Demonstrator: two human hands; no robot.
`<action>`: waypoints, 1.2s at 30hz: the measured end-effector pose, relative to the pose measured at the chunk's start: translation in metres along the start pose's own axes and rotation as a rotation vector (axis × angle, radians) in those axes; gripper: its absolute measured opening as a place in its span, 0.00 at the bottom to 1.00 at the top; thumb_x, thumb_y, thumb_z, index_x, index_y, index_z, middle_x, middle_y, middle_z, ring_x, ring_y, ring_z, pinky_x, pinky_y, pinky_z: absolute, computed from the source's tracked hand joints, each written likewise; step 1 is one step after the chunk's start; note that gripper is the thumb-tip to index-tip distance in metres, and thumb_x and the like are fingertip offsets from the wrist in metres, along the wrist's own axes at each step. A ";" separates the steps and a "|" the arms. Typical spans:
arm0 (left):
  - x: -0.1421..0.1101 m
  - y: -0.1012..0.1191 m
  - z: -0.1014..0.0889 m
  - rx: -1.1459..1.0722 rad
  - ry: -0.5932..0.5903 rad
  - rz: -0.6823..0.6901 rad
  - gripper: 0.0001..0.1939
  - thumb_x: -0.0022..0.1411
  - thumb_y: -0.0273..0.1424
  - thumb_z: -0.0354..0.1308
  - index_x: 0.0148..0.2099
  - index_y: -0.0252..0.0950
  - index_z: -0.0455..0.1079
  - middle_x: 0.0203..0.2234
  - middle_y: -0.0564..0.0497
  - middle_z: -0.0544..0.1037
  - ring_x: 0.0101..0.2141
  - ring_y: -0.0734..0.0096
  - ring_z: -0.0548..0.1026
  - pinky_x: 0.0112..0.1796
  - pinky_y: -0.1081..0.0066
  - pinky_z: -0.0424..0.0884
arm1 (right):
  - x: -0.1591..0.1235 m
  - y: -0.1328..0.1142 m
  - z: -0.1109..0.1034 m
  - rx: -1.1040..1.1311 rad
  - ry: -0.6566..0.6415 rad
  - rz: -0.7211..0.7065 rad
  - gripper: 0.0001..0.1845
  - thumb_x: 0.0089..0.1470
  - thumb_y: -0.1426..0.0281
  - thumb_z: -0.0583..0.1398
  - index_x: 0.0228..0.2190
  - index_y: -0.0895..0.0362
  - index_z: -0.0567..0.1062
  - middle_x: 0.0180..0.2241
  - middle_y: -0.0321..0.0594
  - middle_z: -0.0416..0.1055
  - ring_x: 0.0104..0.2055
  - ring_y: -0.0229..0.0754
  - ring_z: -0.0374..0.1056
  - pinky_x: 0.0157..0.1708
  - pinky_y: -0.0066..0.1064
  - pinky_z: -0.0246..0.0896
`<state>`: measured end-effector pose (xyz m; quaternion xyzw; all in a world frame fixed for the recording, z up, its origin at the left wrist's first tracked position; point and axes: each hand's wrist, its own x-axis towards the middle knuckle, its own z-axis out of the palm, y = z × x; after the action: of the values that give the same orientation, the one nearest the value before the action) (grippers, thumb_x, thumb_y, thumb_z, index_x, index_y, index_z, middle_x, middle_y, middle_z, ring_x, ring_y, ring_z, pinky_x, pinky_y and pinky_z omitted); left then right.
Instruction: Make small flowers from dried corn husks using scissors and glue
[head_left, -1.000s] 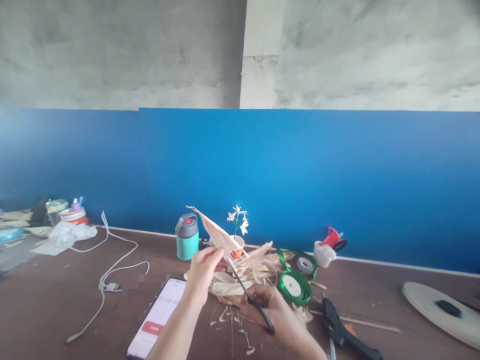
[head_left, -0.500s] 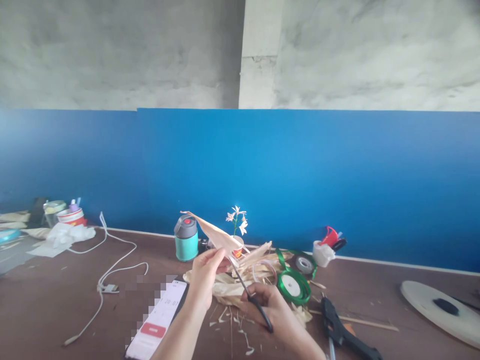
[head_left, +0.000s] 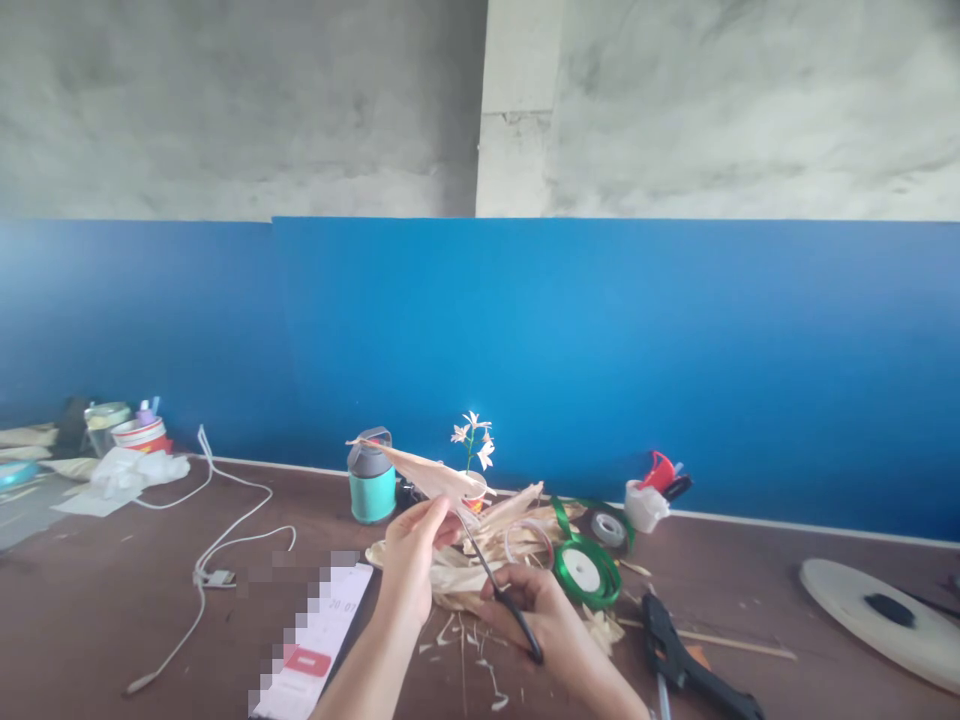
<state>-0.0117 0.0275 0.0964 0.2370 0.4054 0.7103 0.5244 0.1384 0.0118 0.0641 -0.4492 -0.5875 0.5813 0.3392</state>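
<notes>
Between the thumb and fingers of my left hand [head_left: 416, 545] is a pale, pointed piece of dried corn husk [head_left: 424, 472], its tip reaching up to the left. My right hand [head_left: 536, 615] grips a pair of black-handled scissors [head_left: 515, 612]. Their blades point up and left to the husk's lower edge, close by my left fingertips; whether they are open or closed there I cannot make out. Behind and below my hands lies a heap of dried husks [head_left: 517, 520], with thin offcuts [head_left: 480, 665] scattered on the brown table [head_left: 187, 540].
A teal flask [head_left: 373, 495] and a small white flower [head_left: 472, 430] in a cup stand behind. To the right are green ribbon [head_left: 589, 575], a glue gun [head_left: 675, 655], a round disc [head_left: 862, 620] and a white holder [head_left: 645, 508]. A phone [head_left: 322, 635] and white cable [head_left: 225, 545] lie left.
The husk's pointed tip has swung down and to the left as my left hand turned slightly. My right hand and the scissors have hardly moved.
</notes>
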 end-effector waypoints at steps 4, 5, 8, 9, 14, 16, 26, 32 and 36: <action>0.002 -0.005 -0.002 -0.020 0.009 -0.007 0.15 0.35 0.34 0.72 0.26 0.30 0.75 0.17 0.50 0.78 0.22 0.71 0.76 0.28 0.74 0.73 | -0.001 -0.002 0.000 -0.005 0.016 -0.013 0.23 0.34 0.56 0.69 0.25 0.58 0.69 0.10 0.23 0.57 0.10 0.26 0.46 0.08 0.19 0.44; 0.002 -0.006 -0.003 -0.023 0.006 -0.008 0.15 0.36 0.34 0.72 0.27 0.30 0.75 0.17 0.50 0.78 0.23 0.71 0.76 0.28 0.74 0.73 | -0.001 -0.002 0.000 -0.003 0.015 -0.015 0.23 0.34 0.56 0.69 0.25 0.58 0.69 0.10 0.23 0.57 0.10 0.26 0.45 0.08 0.19 0.44; 0.003 -0.008 -0.004 -0.036 0.005 -0.012 0.16 0.36 0.34 0.72 0.27 0.30 0.75 0.17 0.50 0.78 0.22 0.71 0.76 0.28 0.74 0.73 | 0.000 -0.001 -0.001 -0.006 0.007 -0.019 0.23 0.34 0.56 0.69 0.25 0.58 0.69 0.10 0.23 0.56 0.11 0.26 0.46 0.09 0.19 0.44; 0.004 -0.008 -0.004 -0.042 0.007 -0.012 0.16 0.35 0.34 0.72 0.27 0.30 0.75 0.17 0.50 0.78 0.22 0.72 0.76 0.28 0.74 0.73 | 0.001 0.000 -0.001 -0.007 0.007 -0.021 0.23 0.34 0.56 0.69 0.25 0.58 0.69 0.10 0.23 0.56 0.11 0.26 0.46 0.09 0.19 0.44; 0.004 -0.009 -0.003 -0.063 0.009 -0.018 0.15 0.36 0.33 0.72 0.27 0.29 0.75 0.17 0.51 0.77 0.22 0.73 0.75 0.27 0.74 0.73 | 0.002 0.005 -0.001 -0.008 0.012 -0.039 0.22 0.35 0.56 0.69 0.25 0.58 0.69 0.11 0.24 0.57 0.11 0.27 0.47 0.09 0.19 0.42; 0.005 -0.010 -0.004 -0.073 0.007 -0.017 0.16 0.36 0.33 0.72 0.27 0.29 0.75 0.17 0.51 0.77 0.22 0.73 0.75 0.28 0.74 0.73 | 0.002 0.005 0.000 -0.010 0.012 -0.042 0.22 0.35 0.56 0.69 0.24 0.58 0.69 0.11 0.24 0.57 0.11 0.27 0.47 0.10 0.19 0.42; 0.009 -0.005 -0.010 -0.025 0.004 0.020 0.15 0.39 0.34 0.70 0.29 0.30 0.74 0.20 0.48 0.79 0.24 0.70 0.76 0.29 0.73 0.73 | -0.001 0.004 -0.009 -0.022 -0.057 0.021 0.21 0.35 0.60 0.70 0.27 0.59 0.70 0.16 0.27 0.64 0.12 0.26 0.50 0.10 0.19 0.43; 0.016 0.013 -0.017 0.203 0.017 0.112 0.13 0.41 0.36 0.66 0.27 0.31 0.74 0.22 0.47 0.80 0.26 0.67 0.77 0.30 0.71 0.73 | -0.005 0.003 -0.023 -0.067 -0.107 0.049 0.20 0.35 0.61 0.69 0.28 0.59 0.72 0.15 0.26 0.61 0.12 0.27 0.51 0.10 0.19 0.50; 0.015 0.019 -0.016 0.417 0.008 0.144 0.12 0.42 0.37 0.64 0.25 0.33 0.74 0.17 0.51 0.77 0.23 0.64 0.77 0.25 0.71 0.71 | -0.006 0.000 -0.022 -0.076 -0.102 0.046 0.20 0.35 0.61 0.69 0.29 0.59 0.72 0.15 0.25 0.61 0.13 0.27 0.53 0.10 0.18 0.50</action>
<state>-0.0396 0.0338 0.1016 0.3659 0.5276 0.6476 0.4104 0.1605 0.0145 0.0666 -0.4452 -0.6151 0.5884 0.2780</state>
